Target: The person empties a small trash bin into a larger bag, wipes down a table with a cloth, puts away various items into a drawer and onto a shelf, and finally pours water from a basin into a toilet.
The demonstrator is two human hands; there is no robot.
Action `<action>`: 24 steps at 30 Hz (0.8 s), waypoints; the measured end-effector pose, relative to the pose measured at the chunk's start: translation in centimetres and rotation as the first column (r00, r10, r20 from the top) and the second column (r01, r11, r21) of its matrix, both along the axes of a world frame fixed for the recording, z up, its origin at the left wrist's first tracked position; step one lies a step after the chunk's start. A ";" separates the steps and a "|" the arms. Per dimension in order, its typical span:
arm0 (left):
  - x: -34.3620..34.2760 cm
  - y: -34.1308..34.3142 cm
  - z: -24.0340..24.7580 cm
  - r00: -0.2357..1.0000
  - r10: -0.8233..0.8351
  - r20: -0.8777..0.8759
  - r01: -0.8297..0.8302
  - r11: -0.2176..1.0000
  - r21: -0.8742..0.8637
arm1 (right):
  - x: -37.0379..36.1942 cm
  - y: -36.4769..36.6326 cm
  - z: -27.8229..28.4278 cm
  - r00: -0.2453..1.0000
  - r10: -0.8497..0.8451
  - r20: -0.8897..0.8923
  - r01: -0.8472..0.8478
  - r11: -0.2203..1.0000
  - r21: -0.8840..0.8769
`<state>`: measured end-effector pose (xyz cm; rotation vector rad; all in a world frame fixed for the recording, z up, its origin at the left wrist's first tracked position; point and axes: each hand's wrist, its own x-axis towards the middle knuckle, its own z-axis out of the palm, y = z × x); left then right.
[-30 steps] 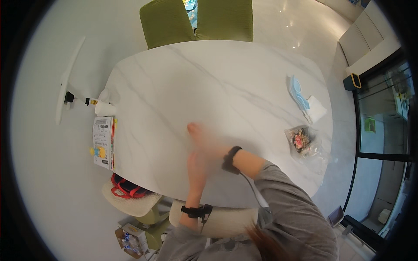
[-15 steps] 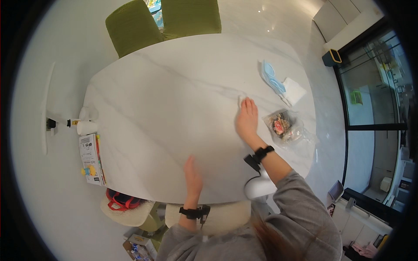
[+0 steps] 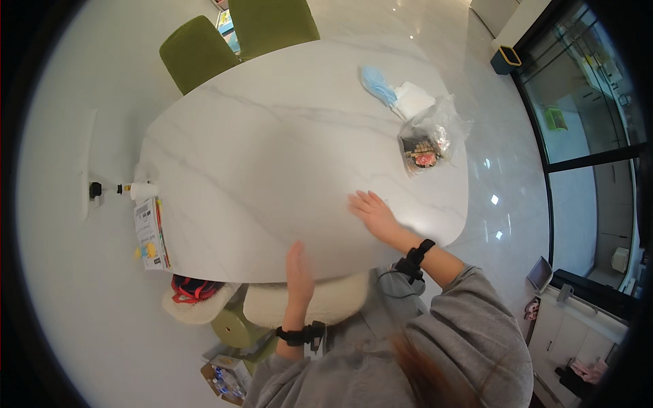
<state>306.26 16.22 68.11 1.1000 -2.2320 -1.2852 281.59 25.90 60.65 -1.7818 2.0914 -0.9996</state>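
Note:
My right hand [image 3: 374, 215] hovers over or rests on the near right part of the white marbled table [image 3: 224, 163]; contact cannot be told. Its fingers are stretched out and it holds nothing. Nearer the front edge, my left hand [image 3: 299, 274] is held on edge, fingers straight and a little blurred, with nothing in it. Beyond my right hand lies a clear plastic bag [image 3: 445, 129] with a dark, pink-patterned item [image 3: 423, 154] inside; its exact kind is unclear. Behind the bag are a white tissue [image 3: 412, 100] and a light blue face mask [image 3: 376, 83].
Papers and magazines [image 3: 148, 234] stack at the table's left edge, beside a white cup-like object [image 3: 143, 192]. Green chairs [image 3: 272, 27] stand at the far side. A cream seat [image 3: 306, 299] is at the near edge; a red and dark bag [image 3: 196, 288] lies on another.
My right hand has drawn back from beside the plastic bag, toward me and leftward. The bag's loose end now points away, close to the tissue. The whole view has shifted.

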 end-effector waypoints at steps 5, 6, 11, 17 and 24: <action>1.4 5.6 1.3 0.997 0.042 -0.059 -0.037 0.996 0.086 | -5.3 5.3 -0.8 0.940 -0.300 -0.161 0.296 0.954 -0.050; 1.5 6.3 0.9 0.998 0.019 -0.058 -0.015 0.998 0.057 | -5.0 5.9 0.0 0.939 -0.302 -0.163 0.297 0.953 -0.057; -0.2 8.4 0.9 0.992 -0.116 -0.043 0.116 0.993 0.007 | 0.4 9.9 2.6 0.995 0.092 -0.050 -0.096 0.992 -0.086; -4.2 8.5 0.9 0.954 -0.251 -0.167 0.237 0.967 -0.098 | 2.5 10.3 3.2 0.951 0.216 -0.222 -0.209 0.976 0.052; -6.5 8.7 1.2 0.966 -0.189 -0.176 0.177 0.981 -0.083 | -4.2 11.2 8.0 0.979 -0.199 0.042 0.198 0.980 0.035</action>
